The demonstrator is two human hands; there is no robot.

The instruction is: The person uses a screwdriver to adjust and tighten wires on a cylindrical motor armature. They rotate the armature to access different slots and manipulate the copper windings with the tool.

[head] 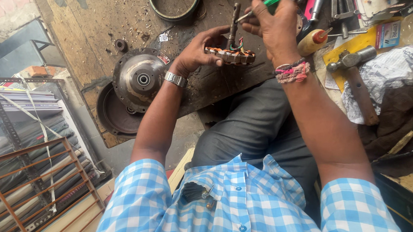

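Scarred wooden workbench [90, 29], rusty metal rack [26, 178] at left, daylight

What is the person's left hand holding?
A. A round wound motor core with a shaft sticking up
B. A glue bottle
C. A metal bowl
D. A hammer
A: the left hand grips the edge of the wound motor core, while the hammer and glue bottle lie untouched on the bench to the right.

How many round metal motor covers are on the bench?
2: one domed cover beside the left hand, one dark cover partly under it at the bench edge. Clutter may hide more.
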